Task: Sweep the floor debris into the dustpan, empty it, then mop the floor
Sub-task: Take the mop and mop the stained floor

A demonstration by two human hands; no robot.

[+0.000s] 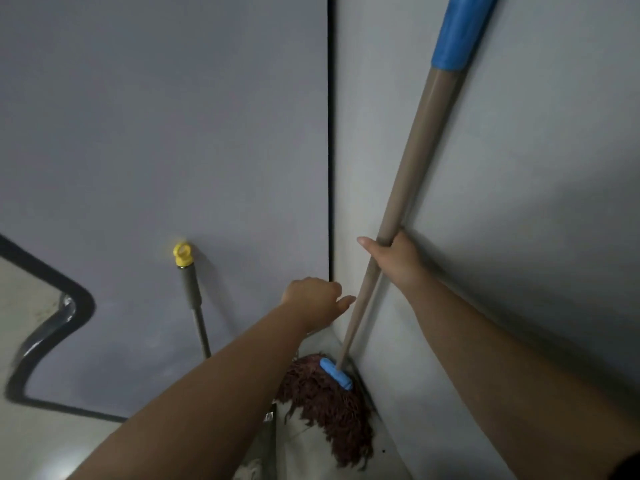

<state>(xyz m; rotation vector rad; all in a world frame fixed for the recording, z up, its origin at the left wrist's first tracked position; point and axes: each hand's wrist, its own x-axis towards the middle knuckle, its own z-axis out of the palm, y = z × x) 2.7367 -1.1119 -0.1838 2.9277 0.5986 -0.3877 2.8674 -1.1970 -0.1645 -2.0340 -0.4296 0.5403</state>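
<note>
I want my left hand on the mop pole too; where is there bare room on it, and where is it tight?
Free: the pole between the right hand and the blue head clamp, where the left hand hovers; also above the right hand to the blue sleeve. Tight: the corner behind, by the mop head.

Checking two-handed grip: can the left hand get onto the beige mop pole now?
Probably yes: left hand hovers open beside the beige mop pole, below the gripping right hand; nothing between them.

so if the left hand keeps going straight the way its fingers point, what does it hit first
Most likely the mop handle. The left hand reaches toward the corner with its fingertips just short of the tan pole, which the right hand grips higher up. Depth is unclear; it might pass in front and meet the wall.
</note>
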